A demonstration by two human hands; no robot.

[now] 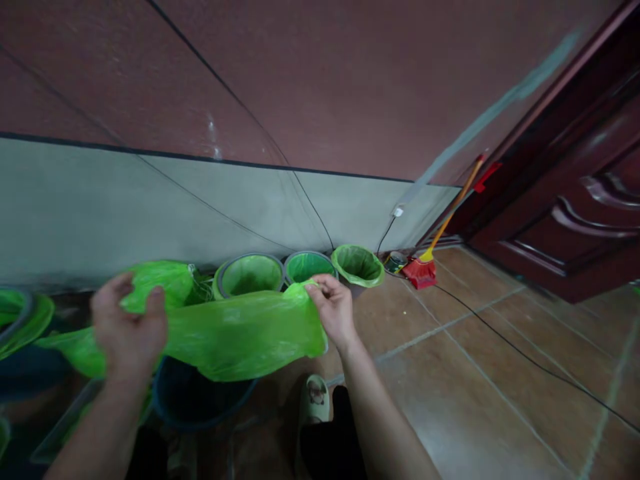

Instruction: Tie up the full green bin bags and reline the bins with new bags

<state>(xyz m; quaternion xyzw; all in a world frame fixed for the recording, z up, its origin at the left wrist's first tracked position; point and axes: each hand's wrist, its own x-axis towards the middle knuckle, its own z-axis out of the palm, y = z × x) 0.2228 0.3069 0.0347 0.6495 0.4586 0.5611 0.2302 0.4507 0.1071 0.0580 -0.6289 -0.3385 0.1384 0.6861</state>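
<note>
A bright green plastic bag (245,333) stretches sideways above a dark blue bucket (173,403). My right hand (334,310) pinches its right end between thumb and fingers. My left hand (130,327), slightly blurred, is in front of the bag's left part with thumb and fingers apart. Beyond the hands, along the wall, stand a bin with a grey rim and green liner (253,275), a second lined bin (310,267) and a third lined bin (357,265). Another bunched green bag (167,283) lies behind my left hand.
More green-lined bins (30,320) stand at the left edge. A yellow-handled broom (450,213) with a red head leans by the dark red door (565,220), next to a can (396,262). A black cable (525,363) crosses the tiled floor. A slippered foot (315,400) shows below.
</note>
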